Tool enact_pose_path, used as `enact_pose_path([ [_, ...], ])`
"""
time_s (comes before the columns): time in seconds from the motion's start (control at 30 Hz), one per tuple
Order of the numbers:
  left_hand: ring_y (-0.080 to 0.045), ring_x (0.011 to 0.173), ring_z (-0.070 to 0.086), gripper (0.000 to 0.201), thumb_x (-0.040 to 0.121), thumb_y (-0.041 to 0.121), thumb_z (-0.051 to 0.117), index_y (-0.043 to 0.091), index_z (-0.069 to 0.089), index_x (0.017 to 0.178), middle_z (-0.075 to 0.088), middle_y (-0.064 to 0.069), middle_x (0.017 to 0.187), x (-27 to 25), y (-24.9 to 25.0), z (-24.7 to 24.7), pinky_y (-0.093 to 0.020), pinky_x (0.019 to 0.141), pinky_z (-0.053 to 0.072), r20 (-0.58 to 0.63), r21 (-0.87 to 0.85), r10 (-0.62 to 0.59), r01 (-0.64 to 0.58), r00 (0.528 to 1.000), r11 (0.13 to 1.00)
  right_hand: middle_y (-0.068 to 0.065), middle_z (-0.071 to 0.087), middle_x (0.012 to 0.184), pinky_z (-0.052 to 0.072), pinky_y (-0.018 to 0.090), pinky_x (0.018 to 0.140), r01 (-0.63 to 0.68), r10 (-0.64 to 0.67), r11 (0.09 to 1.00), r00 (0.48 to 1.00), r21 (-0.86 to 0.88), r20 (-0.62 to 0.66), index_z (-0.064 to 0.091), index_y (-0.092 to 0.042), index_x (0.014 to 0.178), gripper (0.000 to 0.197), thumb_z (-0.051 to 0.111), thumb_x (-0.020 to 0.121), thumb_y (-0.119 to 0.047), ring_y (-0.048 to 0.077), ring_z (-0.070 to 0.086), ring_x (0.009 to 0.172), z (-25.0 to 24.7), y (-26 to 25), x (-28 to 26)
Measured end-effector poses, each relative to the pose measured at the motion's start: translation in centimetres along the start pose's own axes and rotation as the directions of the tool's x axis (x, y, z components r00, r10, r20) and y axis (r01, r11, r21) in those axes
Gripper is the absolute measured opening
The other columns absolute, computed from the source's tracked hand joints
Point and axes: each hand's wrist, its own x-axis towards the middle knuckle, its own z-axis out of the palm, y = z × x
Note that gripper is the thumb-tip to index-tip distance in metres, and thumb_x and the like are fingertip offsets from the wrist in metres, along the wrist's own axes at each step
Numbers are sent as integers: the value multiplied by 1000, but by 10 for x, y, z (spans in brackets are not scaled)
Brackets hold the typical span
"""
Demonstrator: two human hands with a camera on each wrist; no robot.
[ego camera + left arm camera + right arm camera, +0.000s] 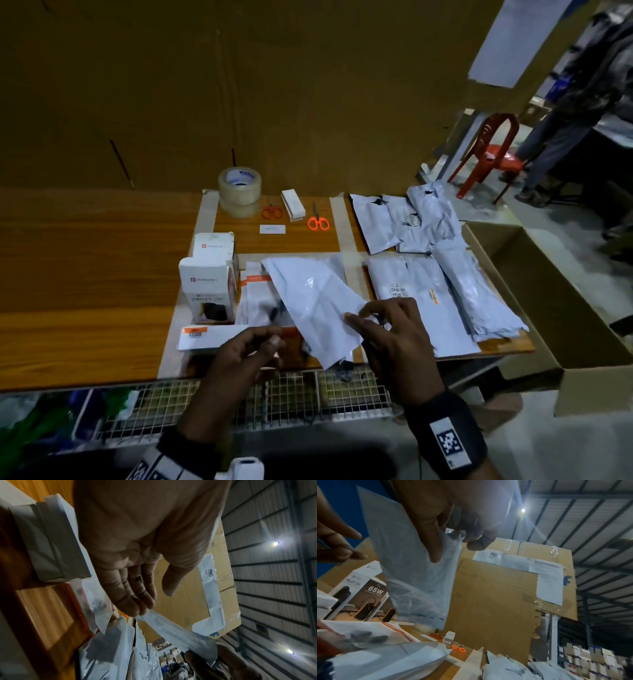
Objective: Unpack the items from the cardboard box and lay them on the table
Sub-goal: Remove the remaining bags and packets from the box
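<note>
One white plastic mailer bag (317, 301) is held above the near edge of the wooden table (85, 274), slanted, with its lower corner past the table edge. The right hand (397, 346) pinches the bag's right edge between thumb and fingers (435, 543); the remaining fingers are loosely curled. The left hand (239, 356) is just left of the bag, fingers relaxed and slightly bent; in the left wrist view its fingertips (137, 608) touch the bag's corner without a closed grip.

Directly beyond the left hand lie a flat white-and-orange carton (205, 337) and clear sleeves holding dark parts (260, 301). Further out from it stand two white power bank boxes (209, 287).

Beyond and to the right of the right hand lies a pile of white mailer bags (435, 274). Right of that hand, off the table, stands the open cardboard box (555, 308).

Far beyond both hands are two stacked tape rolls (239, 192), two orange-handled scissors (318, 221) and a small white box (293, 205).
</note>
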Motion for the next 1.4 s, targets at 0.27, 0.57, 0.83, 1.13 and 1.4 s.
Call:
enact_pose_path([
  [0.27, -22, 91, 74, 16, 95, 21, 62, 21, 71, 109, 77, -1, 102, 1, -8, -2, -39, 85, 60, 6, 15, -29, 29, 1000, 999, 14, 65, 97, 40, 31, 66, -151, 149, 989, 980, -6, -135, 77, -11, 109, 39, 69, 75, 6, 30, 49, 88, 28, 23, 11],
  [0.57, -15, 86, 74, 14, 95, 20, 61, 24, 71, 106, 78, 4, 99, -7, -13, -17, -23, 70, 55, -54, 13, -16, 17, 998, 1000, 9, 62, 99, 51, 34, 58, -182, 172, 983, 944, 10, 280, 72, -14, 102, 64, 84, 42, 4, 31, 57, 87, 84, 18, -26],
  [0.83, -14, 89, 73, 15, 96, 21, 60, 24, 71, 106, 77, 5, 99, -5, -15, -7, -23, 72, 54, -33, 31, -8, 9, 999, 999, 16, 45, 146, 47, 42, 105, -175, 132, 984, 844, 34, 519, 54, -13, 139, 69, 76, 76, -27, 33, 42, 133, 87, 21, -30],
  [1.13, -17, 88, 73, 14, 95, 24, 62, 24, 71, 106, 76, 2, 100, 6, -8, 27, -35, 82, 58, 9, 66, 62, -63, 998, 996, 7, 37, 153, 41, 39, 111, -388, 195, 893, 790, 228, 582, 38, -20, 151, 70, 54, 84, -26, 26, 40, 138, 68, 49, -36],
  [1.4, -17, 86, 72, 15, 96, 15, 60, 18, 70, 107, 75, -2, 98, 16, 5, 78, -16, 61, 55, 0, 84, 152, -152, 988, 985, 6, 39, 155, 34, 32, 116, -459, 126, 806, 750, 374, 649, 38, -21, 152, 63, 61, 94, -30, 20, 40, 141, 68, 70, -36],
])
